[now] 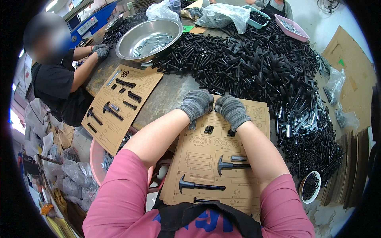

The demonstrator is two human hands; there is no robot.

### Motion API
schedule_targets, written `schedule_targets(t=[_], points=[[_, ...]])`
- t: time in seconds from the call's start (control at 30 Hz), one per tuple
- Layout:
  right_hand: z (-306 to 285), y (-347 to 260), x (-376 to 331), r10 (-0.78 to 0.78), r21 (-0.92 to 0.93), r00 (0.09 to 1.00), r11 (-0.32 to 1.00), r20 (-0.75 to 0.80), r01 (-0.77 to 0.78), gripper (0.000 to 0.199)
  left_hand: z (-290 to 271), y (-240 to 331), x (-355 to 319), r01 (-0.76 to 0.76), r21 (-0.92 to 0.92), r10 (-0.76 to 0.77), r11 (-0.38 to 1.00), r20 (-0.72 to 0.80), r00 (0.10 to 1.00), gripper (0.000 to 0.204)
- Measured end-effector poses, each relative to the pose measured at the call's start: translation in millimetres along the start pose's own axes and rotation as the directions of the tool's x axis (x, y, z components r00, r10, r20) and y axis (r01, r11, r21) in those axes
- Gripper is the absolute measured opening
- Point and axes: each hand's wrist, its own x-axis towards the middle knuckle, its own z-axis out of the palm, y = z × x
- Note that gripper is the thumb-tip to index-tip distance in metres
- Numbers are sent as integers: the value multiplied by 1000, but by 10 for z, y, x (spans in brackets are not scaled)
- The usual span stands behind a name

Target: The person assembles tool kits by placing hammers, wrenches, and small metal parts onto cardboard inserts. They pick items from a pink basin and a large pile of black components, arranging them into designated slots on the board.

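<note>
A printed cardboard sheet [214, 174] with part outlines lies in front of me. Over its far end, my left hand [197, 104] and my right hand [231, 111], both in grey knit gloves, are held close together with fingers curled inward. What they pinch, if anything, is hidden by the gloves. Below my left hand sits an open-end wrench [193, 124]. Small groups of short black bolts [208, 129] rest between my forearms. Farther down are two black T-shaped handles [202, 185], a silver tube [239, 158] partly behind my right forearm, and a long black bolt [206, 200].
A large heap of black bolts and handles [254, 63] covers the table's far and right side. A steel basin [123, 47] holds silver bolts. Left lies another laid-out cardboard sheet [115, 139], beside a co-worker [59, 79]. A white bowl [316, 195] stands at right.
</note>
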Motion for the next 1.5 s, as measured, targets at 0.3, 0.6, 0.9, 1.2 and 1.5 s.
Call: schedule_targets(t=[0.3, 0.6, 0.9, 1.2, 1.5], points=[[-46, 91, -171, -105, 116, 961, 984, -256, 138, 21, 84, -19, -78, -4, -5, 3, 1000, -135, 991, 21], [-266, 987, -1557, 17, 223, 719, 956, -694, 192, 14, 185, -145, 101, -115, 21, 117, 993, -188, 975, 19], [155, 1946, -3455, 345, 226, 310, 905, -886, -362, 17, 382, -566, -710, -226, -328, -46, 917, -651, 757, 17], [387, 2104, -4087, 336, 156, 329, 870, -883, -469, 23, 881, -1046, -879, -225, -211, -2, 951, -733, 680, 28], [2569, 1148, -4761, 504, 439, 734, 844, -455, -307, 24, 1306, -1274, -799, 36, -69, -76, 997, -754, 653, 32]])
